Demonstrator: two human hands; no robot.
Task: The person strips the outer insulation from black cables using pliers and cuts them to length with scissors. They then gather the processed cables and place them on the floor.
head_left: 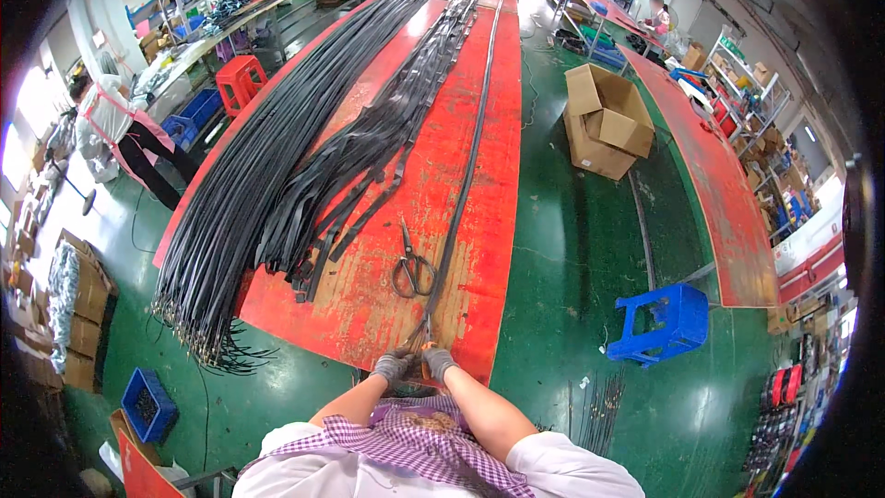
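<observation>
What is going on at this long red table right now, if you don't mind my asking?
A person in grey gloves stands at the near end of a long red table. Both hands, left hand and right hand, meet at the end of a single long black strip that runs up the table. A pair of scissors lies just beyond the hands. To the left lie a large bundle of black strips and a smaller pile.

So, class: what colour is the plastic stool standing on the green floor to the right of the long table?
Blue: the stool shows best in the head view.
</observation>
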